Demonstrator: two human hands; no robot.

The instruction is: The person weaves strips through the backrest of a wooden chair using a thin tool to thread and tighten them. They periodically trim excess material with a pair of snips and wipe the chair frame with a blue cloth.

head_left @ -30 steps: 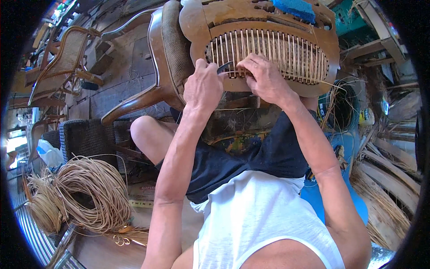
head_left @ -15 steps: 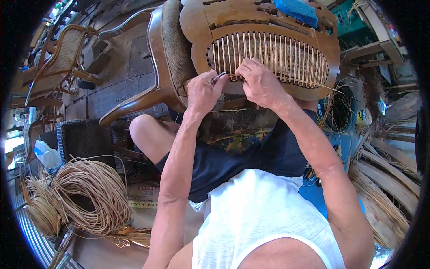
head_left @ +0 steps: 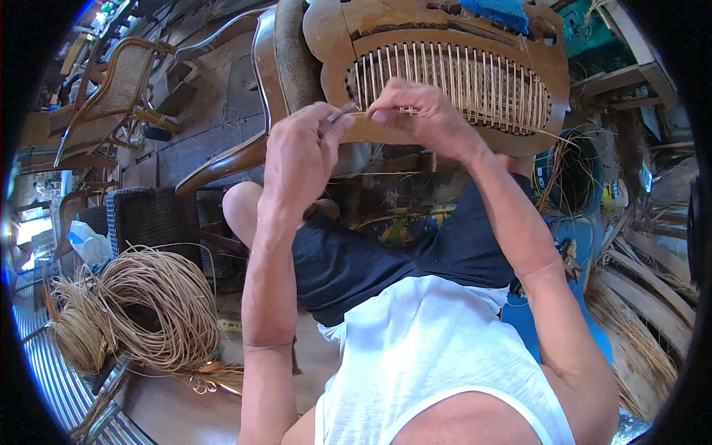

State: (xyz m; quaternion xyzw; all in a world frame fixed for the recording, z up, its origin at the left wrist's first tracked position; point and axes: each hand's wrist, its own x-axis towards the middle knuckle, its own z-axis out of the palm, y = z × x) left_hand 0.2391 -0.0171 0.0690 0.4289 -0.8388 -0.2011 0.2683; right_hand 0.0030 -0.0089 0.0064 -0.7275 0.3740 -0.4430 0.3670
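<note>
The left hand (head_left: 300, 152) is curled into a loose fist just below the lower rail of a wooden chair back (head_left: 445, 44). Its grip is closed around a thin dark tool (head_left: 343, 113), which juts up toward the frame between thumb and forefinger. The right hand (head_left: 423, 115) lies against the same rail, its fingers pinched tight on a pale cane strand (head_left: 386, 113) that runs sideways between the two hands and along the bottom of the panel. The chair back lies across the person's lap, carved frame uppermost, with a row of upright cane strands (head_left: 460, 78) stretched across its oval opening. Whether the tool's tip touches the strand is hard to tell, since the fingers cover that spot. A large coil of cane (head_left: 148, 304) lies on the floor to the person's left. Another cane-backed chair (head_left: 111, 89) stands farther off at the upper left.
</note>
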